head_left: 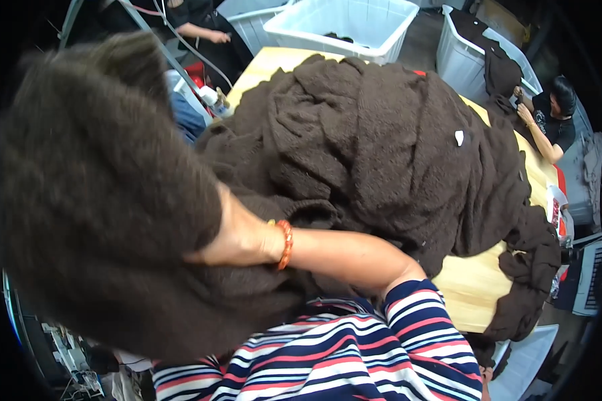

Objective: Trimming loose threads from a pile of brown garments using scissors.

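Note:
My right hand [242, 230] reaches across to the left, an orange beaded bracelet on its wrist, and grips a dark brown fleecy cloth [100, 194]. The cloth's folds cover the fingertips. Raised and slightly blurred, it fills the left side of the view and hangs in front of my body. My left hand is hidden, apparently behind this cloth. Just beyond my right forearm, a big heap of the same brown fleece [381, 140] lies crumpled on a light wooden table [475, 287]. A small white tag [459, 138] shows on the heap.
White plastic bins [341, 30] stand past the far edge, one with brown fleece [502, 67] over its rim. A person [555, 120] at the right handles that fleece; another person's arm [204, 32] shows at the far left. A white-capped bottle [209, 95] stands near a metal pole.

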